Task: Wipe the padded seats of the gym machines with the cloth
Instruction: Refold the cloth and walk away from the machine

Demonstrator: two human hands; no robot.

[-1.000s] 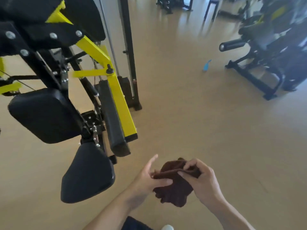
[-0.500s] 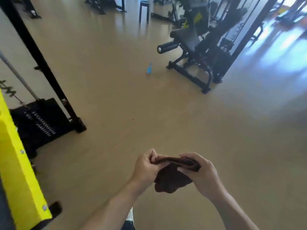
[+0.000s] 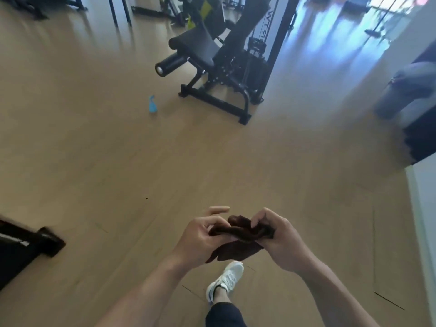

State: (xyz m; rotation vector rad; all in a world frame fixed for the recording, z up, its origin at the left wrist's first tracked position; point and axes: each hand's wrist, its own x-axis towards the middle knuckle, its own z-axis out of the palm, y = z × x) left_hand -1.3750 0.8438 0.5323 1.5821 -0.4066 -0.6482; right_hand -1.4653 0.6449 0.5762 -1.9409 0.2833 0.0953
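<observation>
A dark brown cloth (image 3: 238,246) is bunched between both my hands, low in the middle of the view. My left hand (image 3: 200,239) grips its left end and my right hand (image 3: 280,239) pinches its right end, with a loose flap hanging below. Ahead, across open floor, stands a black gym machine with a padded seat (image 3: 198,44) and a foam roller pad (image 3: 169,63) at its front. The cloth is far from that seat.
A small blue spray bottle (image 3: 153,104) stands on the wooden floor left of the machine's black base frame (image 3: 217,103). A black machine foot (image 3: 47,240) juts in at lower left. A dark ledge and white wall (image 3: 422,142) are at right. My white shoe (image 3: 226,280) steps forward.
The view has swung right and away from the yellow-and-black machine, which has left the frame. The black seated machine has come closer. Both hands keep working the cloth.
</observation>
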